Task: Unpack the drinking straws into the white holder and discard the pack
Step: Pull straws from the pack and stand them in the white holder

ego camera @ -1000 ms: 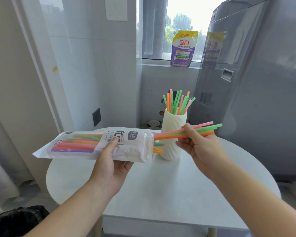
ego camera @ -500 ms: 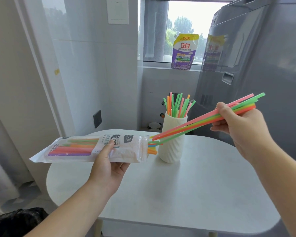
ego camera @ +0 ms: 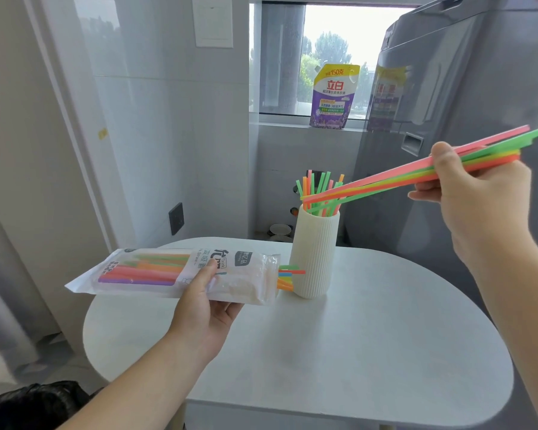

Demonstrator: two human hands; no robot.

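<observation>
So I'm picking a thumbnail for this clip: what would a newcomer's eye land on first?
The fan of neon pink, green and orange plastic straws pinched in the right hand, upper right, tips pointing toward the ribbed white holder at centre. Next, the clear plastic straw pack gripped by the left hand, lower left.

Daylight comes in through the window [ego camera: 333, 57] at the back, its sky burnt out to white. The room is bright and even. The table [ego camera: 385, 352] shows only faint, soft shadow round the holder [ego camera: 314, 259] and under the pack [ego camera: 156, 268] by its left edge. The pack's film glints a little. The grey appliance [ego camera: 479, 72] on the right carries a smeared reflection of the pouch [ego camera: 334, 97]. The right hand [ego camera: 479, 200] and its straws [ego camera: 385, 178] look slightly soft. Straight lines bow towards the edges, and the forearms stretch at the bottom corners.
</observation>
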